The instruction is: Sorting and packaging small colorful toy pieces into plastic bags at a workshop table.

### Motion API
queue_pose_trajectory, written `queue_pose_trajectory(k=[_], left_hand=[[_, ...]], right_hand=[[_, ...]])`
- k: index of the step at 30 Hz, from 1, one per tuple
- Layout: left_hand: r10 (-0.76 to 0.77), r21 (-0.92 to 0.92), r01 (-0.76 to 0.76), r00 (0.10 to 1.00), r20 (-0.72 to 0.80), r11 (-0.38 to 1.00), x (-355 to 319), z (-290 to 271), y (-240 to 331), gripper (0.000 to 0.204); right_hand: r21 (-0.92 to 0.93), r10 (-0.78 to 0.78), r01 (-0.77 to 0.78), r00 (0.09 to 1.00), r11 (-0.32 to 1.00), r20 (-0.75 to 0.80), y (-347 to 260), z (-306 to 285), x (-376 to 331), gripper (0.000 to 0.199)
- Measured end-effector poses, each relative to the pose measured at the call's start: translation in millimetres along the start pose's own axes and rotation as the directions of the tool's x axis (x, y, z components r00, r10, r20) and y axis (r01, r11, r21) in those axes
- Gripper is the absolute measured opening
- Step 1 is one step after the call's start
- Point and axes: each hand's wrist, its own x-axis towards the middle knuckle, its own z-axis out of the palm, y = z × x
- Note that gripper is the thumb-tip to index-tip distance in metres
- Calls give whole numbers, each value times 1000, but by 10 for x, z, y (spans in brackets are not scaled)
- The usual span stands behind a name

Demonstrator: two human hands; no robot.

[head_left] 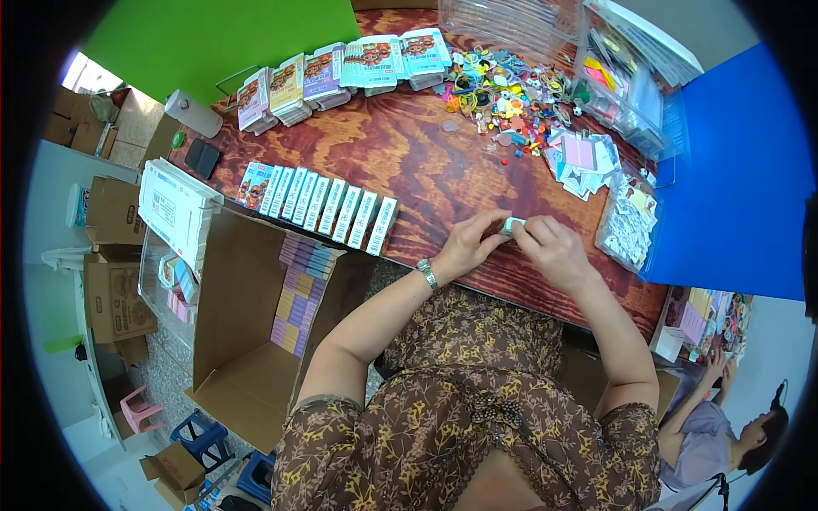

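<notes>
Over the near edge of the wooden table (426, 170), my two hands meet around a small pale blue-and-white carton (513, 225). My left hand (470, 245) pinches it from the left between thumb and fingers. From the other side my right hand (555, 252) closes its fingers on the carton's end. Most of the carton is hidden behind the fingers. To the left of my hands stands a slanting row of small white-edged cartons (328, 207). Right of them lie loose printed cards (584, 160) and a clear tray of white pieces (629, 223).
Flat carton stacks (368, 66) line the back, beside a heap of colourful small toys (511, 94). A clear bin (626, 81) stands back right, before a blue panel (741, 170). Lower left is an open cardboard box (243, 375). Another person (707, 434) works at far right.
</notes>
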Motion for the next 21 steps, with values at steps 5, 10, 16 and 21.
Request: queue_pose_trajectory(k=[5,10,16,21], left_hand=[[4,-14,-5,999,-49,1000,-46,51,31,44],[26,26,-24,997,-77,999,-72,80,-19,46],[65,14,-64,993,-101,998,-25,101,-27,43],[62,29,-60,994,-88,998,-31,87,-23,42]], right_hand=[[-230,-73,42,989,972,-129,-182,137,-76,30],[19,196,-195,975,981,-104,-192,97,-7,26],[7,195,-195,976,981,-100,-137,65,88,24],[-127,56,-69,993,989,-100,-162,82,67,26]])
